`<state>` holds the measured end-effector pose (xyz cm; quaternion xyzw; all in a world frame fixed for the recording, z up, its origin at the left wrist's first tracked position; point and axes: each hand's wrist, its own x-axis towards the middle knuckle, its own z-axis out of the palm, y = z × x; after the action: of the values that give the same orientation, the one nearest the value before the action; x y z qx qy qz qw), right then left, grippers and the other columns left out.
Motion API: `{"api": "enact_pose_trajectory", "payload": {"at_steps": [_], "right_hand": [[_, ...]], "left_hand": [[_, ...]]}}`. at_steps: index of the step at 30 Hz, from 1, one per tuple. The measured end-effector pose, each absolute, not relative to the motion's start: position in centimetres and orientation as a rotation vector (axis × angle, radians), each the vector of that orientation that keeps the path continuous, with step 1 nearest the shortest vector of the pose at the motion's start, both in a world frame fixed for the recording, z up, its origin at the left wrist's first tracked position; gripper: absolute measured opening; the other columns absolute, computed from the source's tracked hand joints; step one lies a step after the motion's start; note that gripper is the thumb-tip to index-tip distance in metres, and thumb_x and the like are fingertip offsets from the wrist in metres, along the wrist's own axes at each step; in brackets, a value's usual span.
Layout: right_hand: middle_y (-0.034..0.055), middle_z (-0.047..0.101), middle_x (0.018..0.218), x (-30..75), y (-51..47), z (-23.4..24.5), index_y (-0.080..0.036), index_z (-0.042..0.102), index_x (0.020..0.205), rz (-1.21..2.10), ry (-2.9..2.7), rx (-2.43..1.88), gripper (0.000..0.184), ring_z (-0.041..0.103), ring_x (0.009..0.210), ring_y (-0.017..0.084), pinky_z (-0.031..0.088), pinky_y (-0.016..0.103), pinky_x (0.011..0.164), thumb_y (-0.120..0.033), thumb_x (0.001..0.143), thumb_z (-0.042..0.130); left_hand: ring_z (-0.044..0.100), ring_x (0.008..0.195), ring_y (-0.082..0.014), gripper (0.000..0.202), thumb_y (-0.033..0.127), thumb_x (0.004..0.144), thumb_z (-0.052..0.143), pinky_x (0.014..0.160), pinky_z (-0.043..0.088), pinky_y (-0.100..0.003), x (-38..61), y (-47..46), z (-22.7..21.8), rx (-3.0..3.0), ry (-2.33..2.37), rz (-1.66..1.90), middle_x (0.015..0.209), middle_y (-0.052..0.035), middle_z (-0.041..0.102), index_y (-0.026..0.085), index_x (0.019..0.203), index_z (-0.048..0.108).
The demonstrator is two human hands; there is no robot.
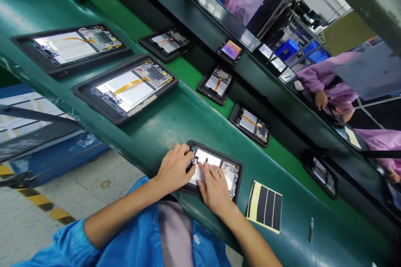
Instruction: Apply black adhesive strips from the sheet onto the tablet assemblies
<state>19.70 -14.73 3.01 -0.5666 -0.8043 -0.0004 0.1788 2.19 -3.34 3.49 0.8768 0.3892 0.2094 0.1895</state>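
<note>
An opened tablet (211, 159) lies in a black holding frame (237, 194) on the green bench in front of me, with its pale battery and circuit board showing. My left hand (177, 166) curls over the tablet's left end, its fingers bent against the frame and the parts there. Over the battery is my right hand (216, 187), its fingertips drawn together close to the left one. Whatever those right fingertips pinch is hidden. A small black strip shows on the battery just above them.
Two more opened tablets in frames (134, 85) (78, 48) lie to the left on the bench (150, 127). Several others stand along the green conveyor (283, 154). A yellow sheet with black strips (265, 207) and a thin tool (311, 229) are at right. Co-workers in pink sleeves (316, 71) sit across.
</note>
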Motion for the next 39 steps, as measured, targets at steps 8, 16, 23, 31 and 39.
{"api": "enact_pose_trajectory", "payload": {"at_steps": [8, 16, 23, 31, 39], "right_hand": [[0.0158, 0.070, 0.136, 19.7, -14.7, 3.2, -0.006, 0.000, 0.166, -0.044, -2.300, -1.557, 0.078, 0.064, 0.122, 0.029, 0.051, 0.050, 0.103, -0.018, 0.105, 0.046], [0.0176, 0.068, 0.137, 19.8, -14.8, 3.0, -0.004, 0.019, 0.163, -0.014, -2.353, -1.595, 0.068, 0.061, 0.124, 0.028, 0.048, 0.048, 0.107, -0.020, 0.104, 0.048], [0.0164, 0.068, 0.138, 19.7, -14.9, 3.0, -0.005, 0.012, 0.165, -0.016, -2.347, -1.593, 0.071, 0.061, 0.125, 0.028, 0.047, 0.049, 0.107, -0.021, 0.105, 0.046], [0.0175, 0.068, 0.139, 19.7, -14.9, 2.8, -0.004, 0.015, 0.164, -0.012, -2.370, -1.592, 0.070, 0.062, 0.124, 0.028, 0.046, 0.048, 0.109, -0.024, 0.104, 0.047], [0.0187, 0.068, 0.138, 19.6, -14.8, 2.9, 0.000, 0.010, 0.163, -0.034, -2.339, -1.564, 0.074, 0.062, 0.123, 0.029, 0.047, 0.048, 0.107, -0.025, 0.105, 0.047]], "left_hand": [[0.056, 0.091, -0.0237, 0.012, 0.013, 0.087, 0.054, 0.074, 0.051, -0.035, 2.3, -3.1, 3.2, 2.483, 1.030, 0.624, 0.097, -0.0079, 0.062, 0.020, 0.087, 0.064], [0.058, 0.116, -0.0271, 0.028, 0.021, 0.099, 0.049, 0.095, 0.052, -0.040, -1.1, -3.6, 2.5, 2.609, 0.747, 0.728, 0.129, -0.0118, 0.064, 0.021, 0.117, 0.071], [0.057, 0.125, -0.0343, 0.038, 0.031, 0.099, 0.056, 0.093, 0.050, -0.045, -1.4, -4.3, 2.5, 2.811, 0.728, 0.530, 0.145, -0.0132, 0.062, 0.025, 0.135, 0.067], [0.061, 0.122, -0.0394, 0.035, 0.029, 0.098, 0.055, 0.085, 0.050, -0.046, -1.2, -4.3, 1.7, 2.924, 0.705, 0.563, 0.141, -0.0170, 0.065, 0.022, 0.128, 0.072], [0.064, 0.120, -0.0386, 0.033, 0.028, 0.097, 0.056, 0.082, 0.051, -0.045, -1.0, -4.4, 2.1, 3.003, 0.705, 0.537, 0.138, -0.0164, 0.067, 0.023, 0.124, 0.074]]}}
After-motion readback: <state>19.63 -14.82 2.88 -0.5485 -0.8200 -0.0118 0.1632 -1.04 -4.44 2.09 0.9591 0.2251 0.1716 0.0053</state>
